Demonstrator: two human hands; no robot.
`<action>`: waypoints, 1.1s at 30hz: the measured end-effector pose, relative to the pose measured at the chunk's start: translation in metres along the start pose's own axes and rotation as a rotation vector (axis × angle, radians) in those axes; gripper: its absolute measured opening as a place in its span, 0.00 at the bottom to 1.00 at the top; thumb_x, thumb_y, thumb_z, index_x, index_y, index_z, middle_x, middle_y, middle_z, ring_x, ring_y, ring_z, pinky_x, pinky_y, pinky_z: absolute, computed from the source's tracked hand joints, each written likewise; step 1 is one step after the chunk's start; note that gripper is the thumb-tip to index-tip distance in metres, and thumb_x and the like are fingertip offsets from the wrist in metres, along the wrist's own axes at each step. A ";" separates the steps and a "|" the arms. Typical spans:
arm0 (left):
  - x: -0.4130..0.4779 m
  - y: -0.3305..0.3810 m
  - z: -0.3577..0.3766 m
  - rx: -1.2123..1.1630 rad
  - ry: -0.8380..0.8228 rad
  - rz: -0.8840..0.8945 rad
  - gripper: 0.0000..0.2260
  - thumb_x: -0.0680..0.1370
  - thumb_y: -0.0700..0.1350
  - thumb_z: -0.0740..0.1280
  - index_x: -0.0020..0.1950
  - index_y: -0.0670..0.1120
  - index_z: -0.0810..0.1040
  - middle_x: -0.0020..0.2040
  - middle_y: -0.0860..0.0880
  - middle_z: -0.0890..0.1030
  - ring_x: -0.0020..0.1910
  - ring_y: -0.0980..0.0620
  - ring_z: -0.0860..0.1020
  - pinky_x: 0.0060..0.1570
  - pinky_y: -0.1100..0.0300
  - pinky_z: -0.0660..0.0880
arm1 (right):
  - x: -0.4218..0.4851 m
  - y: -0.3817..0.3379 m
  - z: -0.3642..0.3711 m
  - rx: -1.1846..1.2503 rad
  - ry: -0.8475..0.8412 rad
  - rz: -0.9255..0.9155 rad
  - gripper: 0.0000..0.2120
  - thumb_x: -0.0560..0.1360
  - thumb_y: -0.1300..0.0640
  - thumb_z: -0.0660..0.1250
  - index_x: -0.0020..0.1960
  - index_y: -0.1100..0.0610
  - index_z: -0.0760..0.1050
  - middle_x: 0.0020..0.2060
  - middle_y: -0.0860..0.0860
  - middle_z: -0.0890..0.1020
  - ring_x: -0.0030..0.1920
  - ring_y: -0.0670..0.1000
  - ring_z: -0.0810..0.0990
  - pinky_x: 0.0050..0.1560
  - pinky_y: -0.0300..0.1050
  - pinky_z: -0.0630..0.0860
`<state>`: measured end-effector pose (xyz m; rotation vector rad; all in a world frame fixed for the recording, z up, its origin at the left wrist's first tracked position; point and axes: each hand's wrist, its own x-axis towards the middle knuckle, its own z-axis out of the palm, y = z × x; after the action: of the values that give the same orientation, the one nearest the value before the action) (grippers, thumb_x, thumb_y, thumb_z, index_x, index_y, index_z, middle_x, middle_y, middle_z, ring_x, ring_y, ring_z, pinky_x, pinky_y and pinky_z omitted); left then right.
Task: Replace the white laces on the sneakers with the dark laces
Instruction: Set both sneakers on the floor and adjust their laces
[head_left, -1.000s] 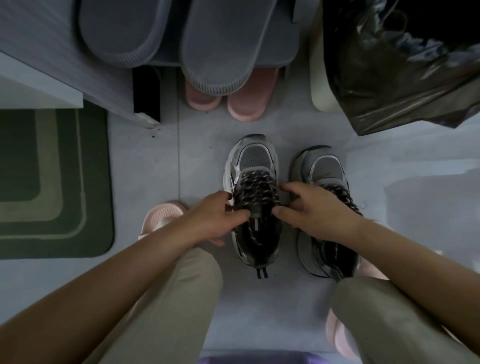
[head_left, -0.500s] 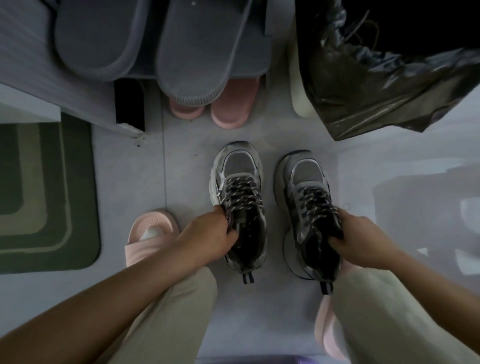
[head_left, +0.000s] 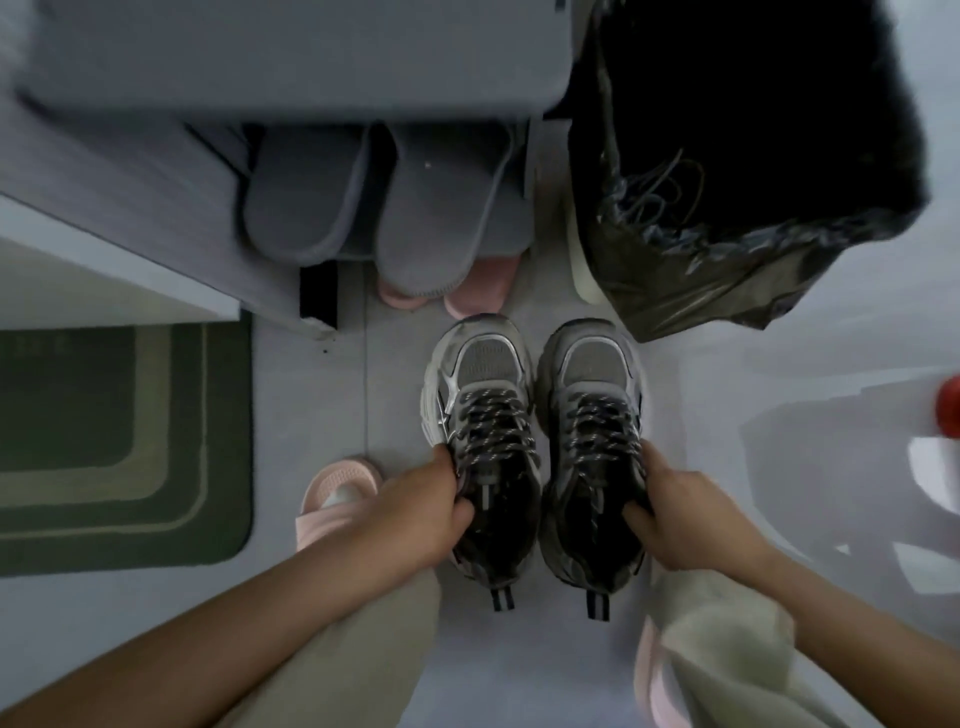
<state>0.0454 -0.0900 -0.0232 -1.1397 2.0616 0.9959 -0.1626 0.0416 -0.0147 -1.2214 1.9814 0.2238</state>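
Sneakers, both grey and silver, stood side by side on the middle of the tiled floor (head_left: 311, 395), toes pointing away from me and heel tabs toward me. Far left, a green mat (head_left: 119, 441) lay against the floor's left edge. Next came my pink slipper (head_left: 337, 493), just beside my left hand (head_left: 415, 514). That hand gripped the left sneaker (head_left: 483, 364) at the outer side of its collar, fingers curled over the rim into the opening. Dark laces (head_left: 493, 426), flecked with pale specks, crossed up its tongue. The right sneaker (head_left: 597, 364) almost touched it and carried the same dark lacing (head_left: 602, 431). My right hand (head_left: 691, 514) held that shoe at its outer collar, thumb hooked inside the opening and a finger lying along the side by the top eyelets. Beyond the toes, grey slippers (head_left: 311, 197) stuck out from a low shelf, with pink slippers (head_left: 452, 299) under them on the floor. A black bin bag (head_left: 727, 270) sat toward the floor's far right corner, and something red (head_left: 950, 410) showed at the right edge; I could not tell what it was.
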 end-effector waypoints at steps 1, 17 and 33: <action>-0.011 0.002 -0.013 0.024 0.015 -0.007 0.16 0.76 0.48 0.60 0.61 0.44 0.64 0.53 0.42 0.80 0.53 0.40 0.78 0.44 0.57 0.72 | -0.008 -0.004 -0.010 0.047 0.015 -0.003 0.21 0.75 0.55 0.60 0.65 0.59 0.61 0.45 0.60 0.82 0.47 0.63 0.80 0.40 0.49 0.72; -0.216 0.062 -0.185 -0.111 0.253 0.126 0.07 0.77 0.43 0.59 0.42 0.44 0.73 0.31 0.48 0.82 0.29 0.54 0.81 0.34 0.61 0.78 | -0.167 -0.086 -0.204 0.126 0.204 -0.165 0.06 0.73 0.57 0.60 0.41 0.59 0.72 0.30 0.51 0.82 0.29 0.45 0.81 0.37 0.44 0.81; -0.120 0.052 -0.342 -0.125 0.877 -0.184 0.10 0.80 0.45 0.57 0.53 0.43 0.75 0.52 0.44 0.79 0.50 0.44 0.78 0.42 0.56 0.70 | -0.025 -0.170 -0.308 0.479 0.627 -0.249 0.08 0.75 0.57 0.62 0.52 0.56 0.78 0.37 0.53 0.81 0.37 0.53 0.79 0.35 0.45 0.74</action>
<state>0.0130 -0.2991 0.2764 -2.0525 2.4716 0.5737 -0.1792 -0.1880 0.2524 -1.2855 2.1740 -0.8052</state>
